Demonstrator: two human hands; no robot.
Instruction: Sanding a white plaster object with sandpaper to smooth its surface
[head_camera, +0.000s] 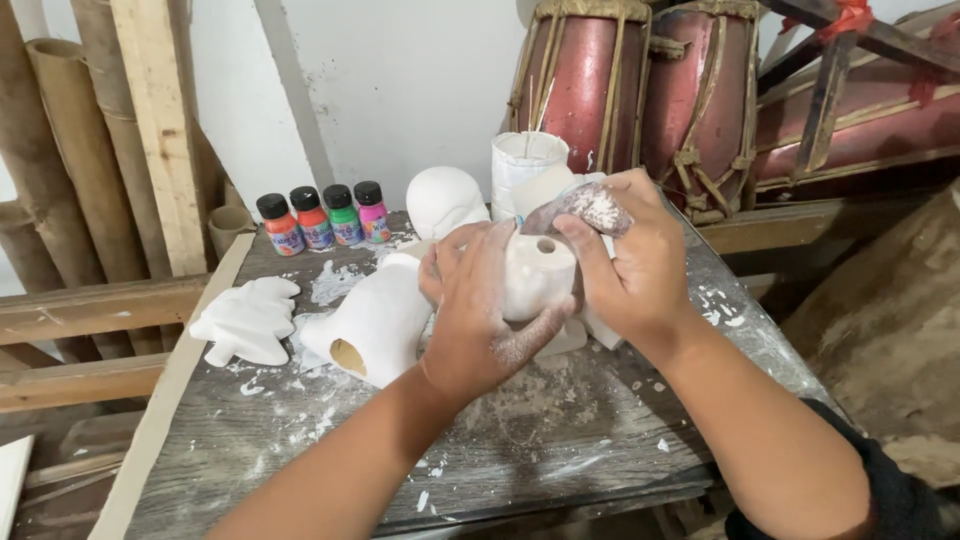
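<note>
Plaster piece (538, 272), white, rounded, with a small round hole in its top face, sits between your two hands above the middle of the worn wooden table (520, 440). Your left hand (478, 312) is wrapped around its near side, fingers curled and dusted with white powder, gripping it. Your right hand (632, 258) is closed on a folded scrap of sandpaper (580, 207), grey-brown and caked white, pinched between thumb and fingers and pressed at the upper edge of the piece.

Just left of your left hand, a larger white hollow cast (375, 322) lies on its side, its dark opening facing the near-left. Further left, a flat leaf-shaped white cast (245, 320) lies on the table top. Behind your hands, a smooth white dome-shaped cast (443, 200) stands near the back edge, and a white cylinder (525, 165) stands just right of it. A white block (600, 328) shows partly under your right hand; its full shape is hidden.

Four small paint bottles (322, 218) with black caps stand in a row at the back left: orange, red, green, pink. White dust and chips are scattered over the boards. Two red drums (640, 90) with cord lacing stand behind the table; bamboo poles (70, 150) lean at the left wall
</note>
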